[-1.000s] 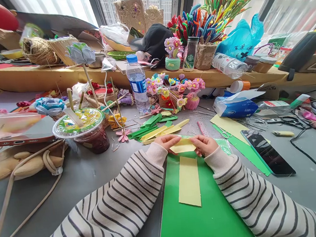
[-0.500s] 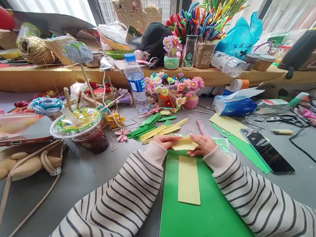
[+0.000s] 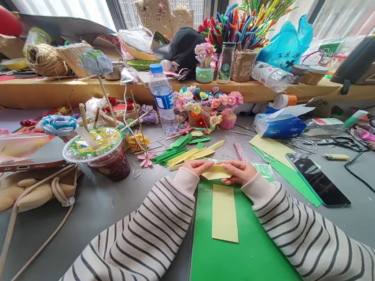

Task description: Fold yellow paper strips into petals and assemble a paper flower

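Observation:
A small piece of yellow paper is pinched between my two hands, its upper edge bent under the fingers. My left hand grips its left end, and my right hand holds the right end. Just below, a yellow paper strip lies flat on a green sheet. Beyond my left hand are folded yellow strips and green folded strips in a loose pile.
A lidded drink cup and a water bottle stand at left and behind. To the right lie a phone, small scissors, black-handled scissors and a tissue pack. Craft flowers fill the back.
My right hand has shifted slightly left along the paper's upper edge, and the paper now looks more bent there. The camera view has moved slightly.

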A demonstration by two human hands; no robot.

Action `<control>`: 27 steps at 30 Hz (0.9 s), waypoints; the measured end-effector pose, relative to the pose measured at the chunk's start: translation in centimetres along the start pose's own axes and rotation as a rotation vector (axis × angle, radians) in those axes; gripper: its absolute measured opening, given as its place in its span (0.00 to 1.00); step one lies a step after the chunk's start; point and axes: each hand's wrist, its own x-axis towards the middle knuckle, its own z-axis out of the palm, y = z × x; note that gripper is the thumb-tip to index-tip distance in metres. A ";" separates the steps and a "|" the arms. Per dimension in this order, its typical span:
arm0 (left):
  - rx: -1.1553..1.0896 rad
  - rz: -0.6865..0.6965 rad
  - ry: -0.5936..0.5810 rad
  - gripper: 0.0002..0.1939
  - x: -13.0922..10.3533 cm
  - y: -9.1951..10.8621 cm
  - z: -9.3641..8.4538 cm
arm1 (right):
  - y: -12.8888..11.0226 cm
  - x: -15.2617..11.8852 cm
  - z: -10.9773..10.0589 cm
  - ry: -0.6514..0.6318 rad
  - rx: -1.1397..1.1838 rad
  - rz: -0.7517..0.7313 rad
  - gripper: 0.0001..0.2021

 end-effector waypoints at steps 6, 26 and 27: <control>-0.109 -0.020 -0.033 0.18 0.3 -0.5 0.0 | 0.0 0.0 -0.2 -0.048 -0.006 -0.002 0.14; 0.087 0.121 -0.051 0.19 0.6 -0.9 -0.4 | 0.6 0.3 0.0 0.011 -0.102 -0.126 0.13; 0.083 0.127 -0.052 0.18 0.6 -0.9 -0.4 | 0.6 0.3 0.0 0.006 -0.096 -0.129 0.13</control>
